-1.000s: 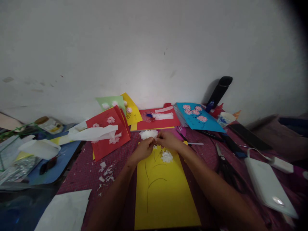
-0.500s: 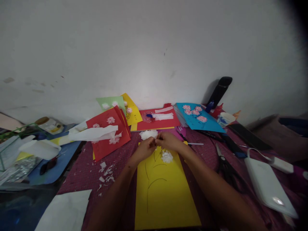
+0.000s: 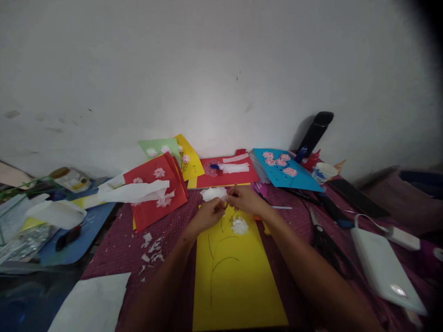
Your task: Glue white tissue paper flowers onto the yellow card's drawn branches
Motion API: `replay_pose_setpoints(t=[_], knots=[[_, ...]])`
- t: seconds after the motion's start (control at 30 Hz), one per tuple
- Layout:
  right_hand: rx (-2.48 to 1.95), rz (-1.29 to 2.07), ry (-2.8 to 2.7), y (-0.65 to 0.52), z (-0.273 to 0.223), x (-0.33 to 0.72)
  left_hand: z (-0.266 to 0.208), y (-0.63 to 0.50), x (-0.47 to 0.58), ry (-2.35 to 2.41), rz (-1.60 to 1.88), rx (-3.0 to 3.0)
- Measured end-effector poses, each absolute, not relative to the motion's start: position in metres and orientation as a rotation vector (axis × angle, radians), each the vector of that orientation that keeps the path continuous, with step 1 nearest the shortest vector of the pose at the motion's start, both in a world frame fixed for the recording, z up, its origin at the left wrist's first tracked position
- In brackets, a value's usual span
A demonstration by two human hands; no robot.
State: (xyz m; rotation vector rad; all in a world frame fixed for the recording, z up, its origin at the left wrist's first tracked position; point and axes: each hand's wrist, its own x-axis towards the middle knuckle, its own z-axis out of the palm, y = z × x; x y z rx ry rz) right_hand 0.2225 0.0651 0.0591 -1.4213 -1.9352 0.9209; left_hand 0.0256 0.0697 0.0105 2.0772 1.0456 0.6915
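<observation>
Over the top edge of a yellow sheet [image 3: 238, 286] with thin dark stem lines, my left hand [image 3: 208, 214] and my right hand [image 3: 245, 201] work close together. The fingers of both are bent into pinches, the tips almost meeting. Whatever lies between them is too small to make out. Just behind the fingertips is a pile of white tissue paper [image 3: 212, 193]. A crumpled white paper flower [image 3: 239, 226] sits on the sheet, below my right hand.
White paper scraps [image 3: 152, 252] lie to the left, near a white sheet [image 3: 92, 302]. Red cards with paper flowers [image 3: 152, 173] are at back left, a blue one [image 3: 277, 173] at back right. Black scissors [image 3: 327, 244] and a white power bank [image 3: 386, 267] lie right.
My right hand has shifted slightly and its fingers have lifted a little, leaving a small gap from the left fingertips. The left hand stays nearly in place.
</observation>
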Motion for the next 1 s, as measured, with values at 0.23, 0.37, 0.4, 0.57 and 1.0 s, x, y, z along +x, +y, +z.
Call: replay_pose_setpoints(t=[0.23,0.37,0.4,0.57,1.0], knots=[[-1.41,0.803,-1.753,0.065,0.08,0.241,0.012,0.1,-0.016,1.398,1.074,1.9],[-1.43,0.791,-1.711,0.065,0.083,0.242,0.003,0.108,-0.023,1.472,0.983,2.057],[-1.431,0.798,-1.71,0.064,0.083,0.241,0.0,0.108,-0.021,1.448,0.96,2.128],[-1.43,0.816,-1.724,0.064,0.08,0.236,-0.003,0.103,-0.009,1.478,0.862,2.363],[-1.48,0.834,-1.757,0.065,0.074,0.232,-0.006,0.105,-0.007,1.575,0.8,2.369]])
